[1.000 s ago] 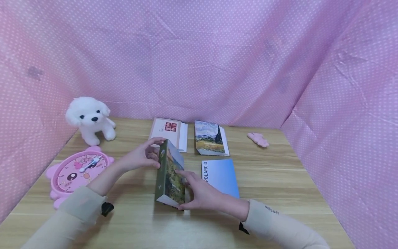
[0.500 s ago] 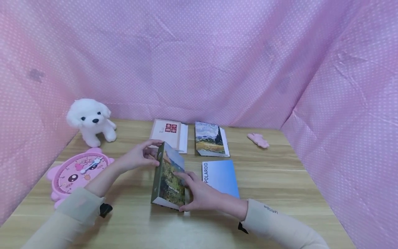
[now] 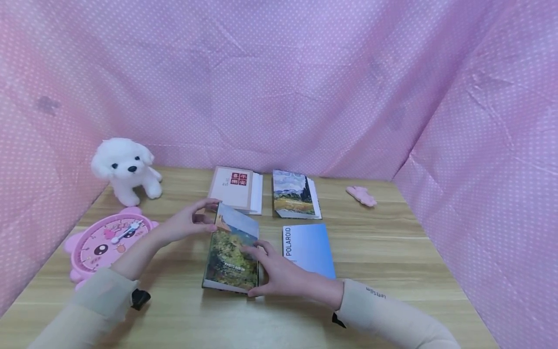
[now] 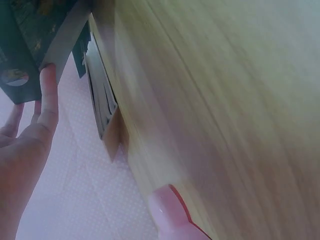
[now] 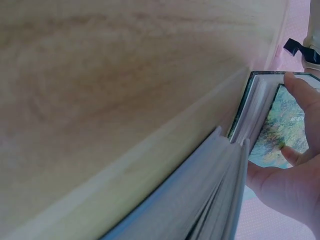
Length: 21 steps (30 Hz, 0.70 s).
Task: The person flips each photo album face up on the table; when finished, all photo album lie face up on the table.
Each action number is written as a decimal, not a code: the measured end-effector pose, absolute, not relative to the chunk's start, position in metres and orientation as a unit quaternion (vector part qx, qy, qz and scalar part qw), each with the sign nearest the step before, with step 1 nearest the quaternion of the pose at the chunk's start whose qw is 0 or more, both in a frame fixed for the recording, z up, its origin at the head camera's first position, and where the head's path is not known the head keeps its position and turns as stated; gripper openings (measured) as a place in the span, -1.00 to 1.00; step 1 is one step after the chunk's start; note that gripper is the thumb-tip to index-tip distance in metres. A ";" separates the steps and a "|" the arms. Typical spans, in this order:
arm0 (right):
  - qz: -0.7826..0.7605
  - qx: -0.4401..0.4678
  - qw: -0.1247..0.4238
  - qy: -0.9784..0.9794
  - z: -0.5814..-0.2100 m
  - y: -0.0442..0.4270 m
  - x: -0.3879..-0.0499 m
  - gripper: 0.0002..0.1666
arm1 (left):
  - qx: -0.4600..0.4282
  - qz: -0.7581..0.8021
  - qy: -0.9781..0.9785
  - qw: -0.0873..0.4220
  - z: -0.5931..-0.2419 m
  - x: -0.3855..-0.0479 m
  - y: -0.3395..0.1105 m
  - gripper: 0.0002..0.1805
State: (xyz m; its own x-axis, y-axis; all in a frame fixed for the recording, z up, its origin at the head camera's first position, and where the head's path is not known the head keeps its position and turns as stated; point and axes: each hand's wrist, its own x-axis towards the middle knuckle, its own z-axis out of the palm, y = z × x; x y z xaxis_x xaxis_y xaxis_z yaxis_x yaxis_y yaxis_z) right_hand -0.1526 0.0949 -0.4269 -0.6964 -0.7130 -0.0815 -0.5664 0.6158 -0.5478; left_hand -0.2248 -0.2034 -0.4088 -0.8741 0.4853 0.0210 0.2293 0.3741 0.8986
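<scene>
Both hands hold a photo album with a landscape cover, tilted a little, its left side raised off the table. The left hand grips its upper left corner, thumb on the spine side; the left wrist view shows fingers at the album's dark green spine. At the right edge is the right hand, its thumb at the lower right corner and fingers on the cover. In the right wrist view that hand spans the album's cover and page edges.
A blue Polaroid album lies right of the held one. Behind are a beige album and a painted-cover album. At the left are a white toy dog and a pink clock; a pink piece lies at the back right.
The held album has tipped leftward and lower, so its cover now faces up more and the spine is hidden from the head view. The left hand has moved left and slightly down with it.
</scene>
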 end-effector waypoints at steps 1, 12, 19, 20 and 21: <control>-0.248 -0.359 0.149 0.887 -0.427 0.095 -0.153 0.09 | 0.218 0.513 0.821 0.126 -0.409 -0.224 -0.205 -0.20; -0.239 -0.354 0.158 0.890 -0.428 0.095 -0.153 0.04 | 0.232 0.514 0.810 0.163 -0.408 -0.222 -0.217 -0.29; -0.229 -0.361 0.146 0.892 -0.430 0.093 -0.154 0.03 | 0.215 0.516 0.806 0.194 -0.410 -0.223 -0.221 -0.26; -0.226 -0.364 0.143 0.892 -0.430 0.093 -0.154 0.03 | 0.212 0.514 0.808 0.196 -0.411 -0.223 -0.221 -0.26; -0.224 -0.365 0.141 0.893 -0.430 0.093 -0.154 0.03 | 0.210 0.512 0.809 0.197 -0.412 -0.223 -0.221 -0.25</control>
State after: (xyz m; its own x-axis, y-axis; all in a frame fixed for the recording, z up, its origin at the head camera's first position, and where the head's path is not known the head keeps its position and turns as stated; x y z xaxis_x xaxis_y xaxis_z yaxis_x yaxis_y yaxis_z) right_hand -0.1543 0.0928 -0.4302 -0.6937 -0.7148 -0.0878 -0.5886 0.6330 -0.5028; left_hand -0.2229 -0.2214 -0.4123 -0.8344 0.5411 -0.1046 0.1371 0.3877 0.9115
